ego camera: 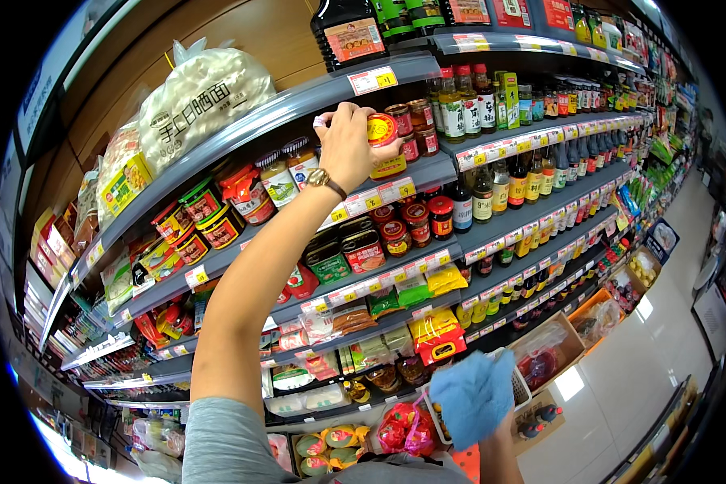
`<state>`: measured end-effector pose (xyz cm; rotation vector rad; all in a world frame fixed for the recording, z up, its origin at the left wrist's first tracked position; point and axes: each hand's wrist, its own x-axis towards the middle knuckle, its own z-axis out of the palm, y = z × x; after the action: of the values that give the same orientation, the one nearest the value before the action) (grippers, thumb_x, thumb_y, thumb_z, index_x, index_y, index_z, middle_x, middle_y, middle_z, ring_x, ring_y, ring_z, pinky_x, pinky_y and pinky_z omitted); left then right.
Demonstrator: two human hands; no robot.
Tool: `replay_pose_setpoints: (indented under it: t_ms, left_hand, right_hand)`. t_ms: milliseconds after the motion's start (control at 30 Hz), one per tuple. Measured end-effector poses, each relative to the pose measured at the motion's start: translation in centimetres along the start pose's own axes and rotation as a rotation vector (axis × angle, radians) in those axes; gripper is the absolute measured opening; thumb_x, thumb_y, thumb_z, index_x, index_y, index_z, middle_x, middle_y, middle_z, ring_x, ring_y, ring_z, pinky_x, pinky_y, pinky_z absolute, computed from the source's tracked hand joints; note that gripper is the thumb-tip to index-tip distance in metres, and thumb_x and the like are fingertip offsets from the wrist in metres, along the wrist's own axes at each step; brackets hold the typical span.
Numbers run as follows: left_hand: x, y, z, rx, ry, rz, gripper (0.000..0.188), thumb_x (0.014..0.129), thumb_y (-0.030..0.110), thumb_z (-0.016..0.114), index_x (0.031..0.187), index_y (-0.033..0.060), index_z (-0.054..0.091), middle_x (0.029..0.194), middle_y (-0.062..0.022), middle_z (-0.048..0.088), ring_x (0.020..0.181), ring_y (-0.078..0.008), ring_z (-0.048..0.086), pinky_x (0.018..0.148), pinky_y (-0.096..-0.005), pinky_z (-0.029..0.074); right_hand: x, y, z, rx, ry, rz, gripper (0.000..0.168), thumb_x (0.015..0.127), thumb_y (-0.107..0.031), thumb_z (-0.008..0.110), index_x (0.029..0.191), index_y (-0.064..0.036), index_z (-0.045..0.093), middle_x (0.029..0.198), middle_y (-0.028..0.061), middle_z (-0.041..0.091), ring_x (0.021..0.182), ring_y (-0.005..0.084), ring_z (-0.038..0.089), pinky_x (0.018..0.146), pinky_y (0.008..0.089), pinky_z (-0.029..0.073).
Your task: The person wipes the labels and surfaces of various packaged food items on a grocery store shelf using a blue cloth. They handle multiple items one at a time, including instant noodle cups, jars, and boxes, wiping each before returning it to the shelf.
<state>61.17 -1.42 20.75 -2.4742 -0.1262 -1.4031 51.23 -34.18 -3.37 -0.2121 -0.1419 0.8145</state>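
Observation:
My left hand (pixel 349 145) reaches up to a grocery shelf and grips a jar with a red and yellow lid (pixel 382 129). That jar is just above another jar with a yellow label (pixel 389 167); whether they touch cannot be told. Red-lidded jars (pixel 425 115) stand stacked to its right, and tall jars (pixel 276 179) stand left of my wrist. A wristwatch (pixel 319 178) is on my left wrist. Lower right, my right hand (pixel 501 426) holds a blue cloth (pixel 472 396), which covers most of its fingers.
A price-tag rail (pixel 378 196) runs below the jars. An upper shelf edge (pixel 314 91) passes close above my left hand, with a large bag of noodles (pixel 209 103) on it. Sauce bottles (pixel 483 199) fill shelves at right. Cardboard boxes (pixel 535 417) and fruit stand low down.

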Motion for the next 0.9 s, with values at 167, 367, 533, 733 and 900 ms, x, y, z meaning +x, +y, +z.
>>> replay_pose_setpoints:
  t_ms: [167, 367, 533, 733, 900]
  left_hand:
    - [-5.5, 5.2, -6.3, -0.348, 0.003, -0.021, 0.046, 0.066, 0.029, 0.081, 0.1, 0.0051, 0.062, 0.102, -0.0115, 0.058, 0.096, -0.0275, 0.056, 0.082, -0.0366, 0.045]
    - [-14.3, 12.3, -14.3, -0.763, -0.253, -0.182, 0.051, 0.061, 0.027, 0.081, 0.1, 0.0016, 0.059, 0.097, -0.0141, 0.057, 0.093, -0.0288, 0.058, 0.083, -0.038, 0.047]
    - [-18.1, 13.3, -19.6, -0.803, -0.243, -0.083, 0.056, 0.056, 0.027, 0.083, 0.101, 0.0037, 0.059, 0.097, -0.0132, 0.055, 0.093, -0.0294, 0.055, 0.081, -0.0387, 0.046]
    - [-23.5, 12.2, -21.4, -0.674, -0.184, -0.245, 0.058, 0.055, 0.027, 0.081, 0.104, 0.0041, 0.06, 0.098, -0.0118, 0.056, 0.092, -0.0282, 0.055, 0.083, -0.0367, 0.045]
    - [-28.6, 13.8, -22.3, -1.134, -0.187, -0.568, 0.104, 0.053, 0.03, 0.094, 0.138, 0.0021, 0.042, 0.125, -0.0168, 0.051, 0.115, -0.0288, 0.054, 0.1, -0.0404, 0.043]
  right_hand:
    - [4.5, 0.0, 5.9, -0.767, 0.218, -0.54, 0.03, 0.097, -0.04, 0.046, 0.097, -0.01, 0.052, 0.093, 0.0051, 0.056, 0.083, 0.0192, 0.052, 0.07, 0.0354, 0.046]
    - [3.8, 1.4, 8.2, -1.647, -0.301, -1.347, 0.028, 0.092, -0.026, 0.061, 0.109, -0.005, 0.059, 0.108, 0.0076, 0.064, 0.083, 0.026, 0.064, 0.076, 0.0402, 0.052]
    - [2.9, 2.9, 5.1, -0.894, -0.375, -0.227, 0.049, 0.086, -0.026, 0.068, 0.126, -0.003, 0.051, 0.12, 0.0098, 0.058, 0.107, 0.0198, 0.058, 0.092, 0.0341, 0.049]
    - [-3.1, 8.4, 6.8, -0.942, -0.278, -0.36, 0.057, 0.089, -0.04, 0.065, 0.13, -0.004, 0.047, 0.115, 0.0085, 0.06, 0.097, 0.0178, 0.063, 0.084, 0.0291, 0.056]
    - [-5.0, 9.2, 8.8, -0.115, 0.14, 0.249, 0.043, 0.103, -0.044, 0.039, 0.12, -0.009, 0.056, 0.115, 0.0064, 0.063, 0.095, 0.0167, 0.065, 0.071, 0.0295, 0.058]
